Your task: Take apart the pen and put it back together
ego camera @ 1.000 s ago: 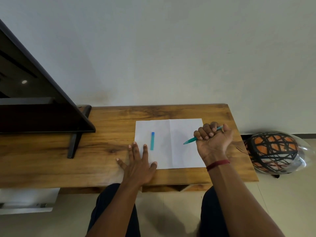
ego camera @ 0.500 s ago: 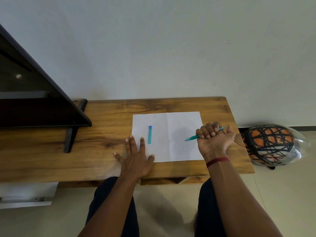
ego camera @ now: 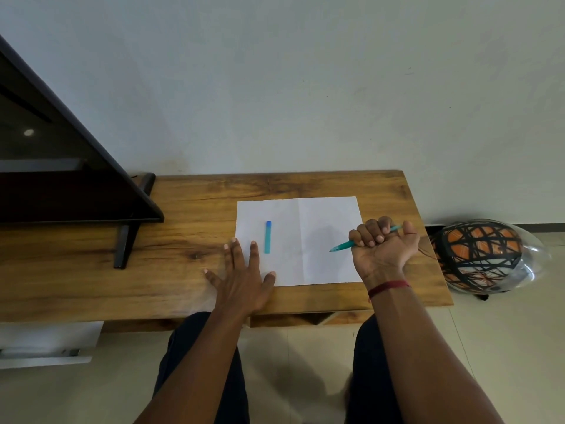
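A teal pen (ego camera: 342, 246) is clenched in the fist of my right hand (ego camera: 382, 249), palm up, its tip sticking out to the left over the white sheet of paper (ego camera: 321, 218). The pen's blue-green cap (ego camera: 267, 237) lies by itself on the left half of the sheet, pointing away from me. My left hand (ego camera: 244, 280) rests flat on the wooden table (ego camera: 189, 209), fingers spread, fingertips on the sheet's left edge just left of the cap, not touching it.
A dark TV screen (ego camera: 61, 166) on a black stand (ego camera: 125, 243) fills the table's left side. An orange-and-black helmet (ego camera: 483, 255) lies on the floor past the table's right end. A wall rises behind the table.
Both hands keep their poses; the pen stays in the right fist and the cap stays on the paper. Only the view has shifted slightly, so the table sits higher in frame.
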